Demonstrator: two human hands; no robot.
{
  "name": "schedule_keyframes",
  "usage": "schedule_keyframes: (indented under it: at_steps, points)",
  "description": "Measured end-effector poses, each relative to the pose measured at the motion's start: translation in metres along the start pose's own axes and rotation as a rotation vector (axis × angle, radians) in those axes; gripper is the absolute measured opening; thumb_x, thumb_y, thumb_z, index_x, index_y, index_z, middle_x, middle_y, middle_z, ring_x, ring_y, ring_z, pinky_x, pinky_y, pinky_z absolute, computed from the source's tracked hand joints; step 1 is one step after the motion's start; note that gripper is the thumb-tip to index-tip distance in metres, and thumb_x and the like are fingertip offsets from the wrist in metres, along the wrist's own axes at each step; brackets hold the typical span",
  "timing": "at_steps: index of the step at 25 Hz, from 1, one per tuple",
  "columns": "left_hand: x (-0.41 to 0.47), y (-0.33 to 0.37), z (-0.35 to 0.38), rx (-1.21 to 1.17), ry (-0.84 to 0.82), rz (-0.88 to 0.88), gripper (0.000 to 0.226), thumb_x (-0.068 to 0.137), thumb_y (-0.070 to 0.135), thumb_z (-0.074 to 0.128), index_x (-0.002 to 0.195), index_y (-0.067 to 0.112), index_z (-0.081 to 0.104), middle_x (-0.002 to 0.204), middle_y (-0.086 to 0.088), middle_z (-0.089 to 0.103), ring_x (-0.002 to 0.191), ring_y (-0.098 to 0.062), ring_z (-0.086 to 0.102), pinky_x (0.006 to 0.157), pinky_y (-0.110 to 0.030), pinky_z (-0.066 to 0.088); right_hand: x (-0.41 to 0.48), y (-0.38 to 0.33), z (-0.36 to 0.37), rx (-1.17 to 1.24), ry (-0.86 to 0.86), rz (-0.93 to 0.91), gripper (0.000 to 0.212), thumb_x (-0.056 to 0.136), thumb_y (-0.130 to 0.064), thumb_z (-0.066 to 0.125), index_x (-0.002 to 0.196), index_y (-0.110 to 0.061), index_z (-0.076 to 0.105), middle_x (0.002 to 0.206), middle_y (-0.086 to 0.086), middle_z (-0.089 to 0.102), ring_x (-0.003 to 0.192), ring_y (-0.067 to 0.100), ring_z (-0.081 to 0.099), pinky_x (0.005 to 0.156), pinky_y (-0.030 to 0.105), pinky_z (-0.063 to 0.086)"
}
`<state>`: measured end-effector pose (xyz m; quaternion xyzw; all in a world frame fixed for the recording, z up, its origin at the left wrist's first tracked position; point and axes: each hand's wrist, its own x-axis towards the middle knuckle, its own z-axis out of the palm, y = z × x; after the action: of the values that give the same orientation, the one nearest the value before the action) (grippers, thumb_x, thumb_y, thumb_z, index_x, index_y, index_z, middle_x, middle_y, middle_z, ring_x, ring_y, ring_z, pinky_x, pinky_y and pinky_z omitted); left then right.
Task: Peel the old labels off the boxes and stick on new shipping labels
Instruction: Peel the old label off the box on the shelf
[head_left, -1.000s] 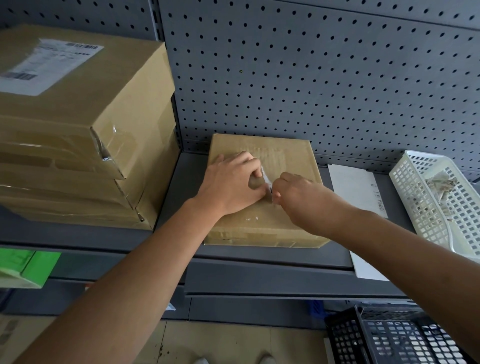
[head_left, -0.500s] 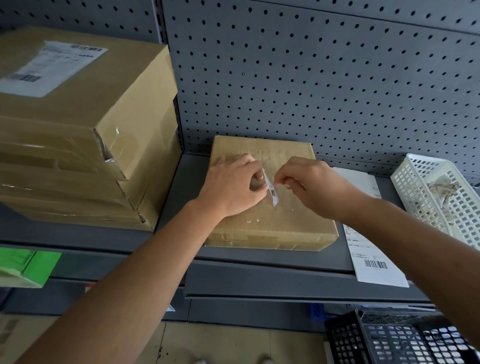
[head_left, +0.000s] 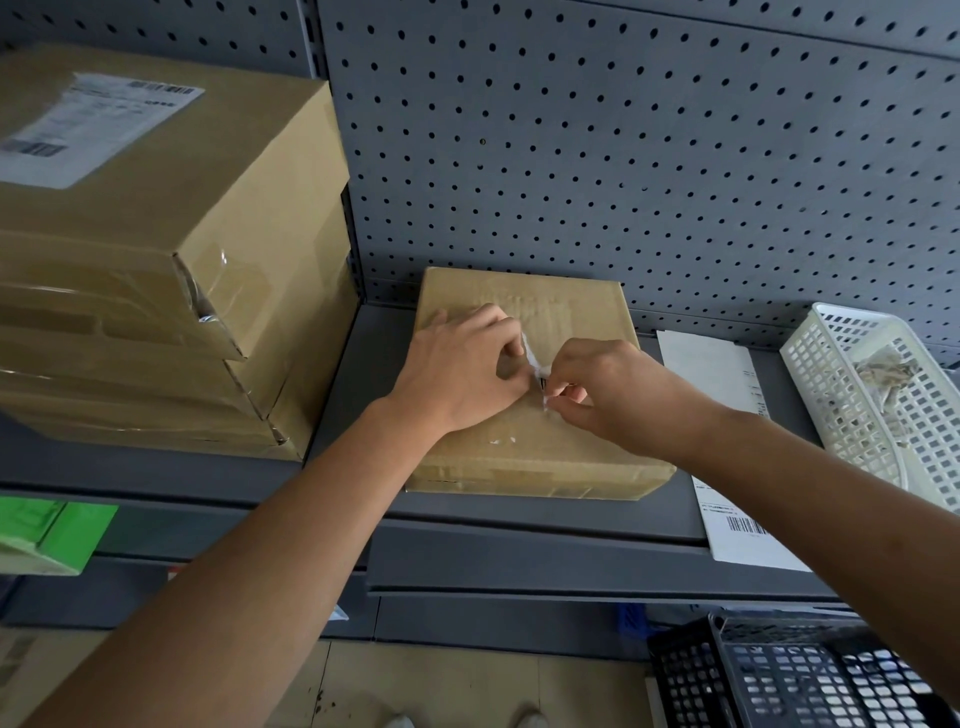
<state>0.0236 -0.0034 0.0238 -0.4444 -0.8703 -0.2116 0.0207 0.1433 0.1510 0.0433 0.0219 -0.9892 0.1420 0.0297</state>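
box (head_left: 524, 452) flat on grey shelf (head_left: 374, 374) | left hand (head_left: 462, 374) rests on box top, fingers curled, pinching torn label strip (head_left: 534, 364) | right hand (head_left: 608, 387) pinches strip's lower end | printed label sheet (head_left: 711, 374) just right of box

Stockroom — pegboard shelving (head_left: 597, 156), stacked cartons (head_left: 171, 270)
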Motion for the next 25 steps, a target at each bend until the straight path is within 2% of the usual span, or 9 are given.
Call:
schedule_keyframes:
  at_steps: [4, 8, 10, 15, 18, 21, 25]
  points:
    - [0.000, 0.002, -0.002, 0.008, -0.021, -0.005, 0.022, 0.093, 0.050, 0.054, 0.098, 0.029, 0.057, 0.116, 0.019, 0.053, 0.090, -0.008, 0.036, 0.094, -0.038, 0.036, 0.005, -0.007, -0.006, -0.009, 0.003, 0.068, 0.014, 0.086, -0.014, 0.067, 0.074, -0.010, 0.074, 0.085, 0.003, 0.063, 0.071, 0.018, 0.060, 0.072, 0.038, 0.053]
    - [0.000, 0.004, -0.004, 0.011, -0.048, -0.010, 0.022, 0.093, 0.050, 0.054, 0.100, 0.029, 0.056, 0.118, 0.018, 0.052, 0.107, -0.016, 0.052, 0.102, -0.041, 0.034, 0.011, -0.015, -0.012, -0.001, -0.080, 0.182, 0.014, 0.086, -0.016, 0.066, 0.077, -0.010, 0.075, 0.089, 0.004, 0.065, 0.079, 0.018, 0.061, 0.075, 0.037, 0.053]
    - [0.000, 0.004, -0.004, 0.016, -0.059, -0.011, 0.022, 0.093, 0.050, 0.053, 0.101, 0.029, 0.056, 0.119, 0.018, 0.052, 0.111, -0.018, 0.054, 0.105, -0.043, 0.033, 0.014, -0.015, -0.014, 0.016, -0.111, 0.240, 0.014, 0.085, -0.017, 0.067, 0.077, -0.010, 0.075, 0.089, 0.003, 0.067, 0.082, 0.018, 0.062, 0.077, 0.037, 0.054]
    - [0.000, 0.001, -0.001, 0.019, -0.034, 0.001, 0.021, 0.093, 0.051, 0.053, 0.099, 0.030, 0.056, 0.116, 0.018, 0.052, 0.099, -0.014, 0.052, 0.100, -0.039, 0.035, 0.016, -0.014, -0.007, 0.004, -0.098, 0.294, 0.015, 0.085, -0.016, 0.066, 0.073, -0.009, 0.068, 0.088, 0.003, 0.065, 0.083, 0.021, 0.062, 0.075, 0.038, 0.055]
    - [0.000, 0.001, 0.000, 0.015, -0.021, 0.008, 0.023, 0.094, 0.051, 0.052, 0.099, 0.029, 0.058, 0.116, 0.018, 0.054, 0.089, -0.009, 0.038, 0.092, -0.037, 0.035, 0.013, -0.009, -0.010, 0.014, -0.059, 0.265, 0.014, 0.087, -0.017, 0.066, 0.074, -0.014, 0.068, 0.087, -0.004, 0.061, 0.083, 0.017, 0.059, 0.078, 0.035, 0.052]
    - [0.002, 0.001, -0.001, 0.020, -0.027, 0.007, 0.022, 0.094, 0.051, 0.053, 0.099, 0.030, 0.058, 0.117, 0.018, 0.053, 0.090, -0.007, 0.034, 0.093, -0.037, 0.035, 0.012, -0.011, -0.017, 0.059, -0.125, 0.269, 0.013, 0.084, -0.028, 0.074, 0.075, -0.021, 0.069, 0.090, -0.009, 0.059, 0.085, 0.011, 0.057, 0.079, 0.031, 0.052]
    - [0.002, 0.001, 0.000, 0.027, -0.040, -0.001, 0.021, 0.094, 0.051, 0.053, 0.099, 0.031, 0.056, 0.117, 0.019, 0.052, 0.090, -0.007, 0.035, 0.097, -0.039, 0.036, 0.013, -0.015, -0.016, 0.041, -0.138, 0.263, 0.011, 0.084, -0.026, 0.074, 0.076, -0.019, 0.071, 0.093, -0.005, 0.063, 0.085, 0.013, 0.060, 0.081, 0.034, 0.053]
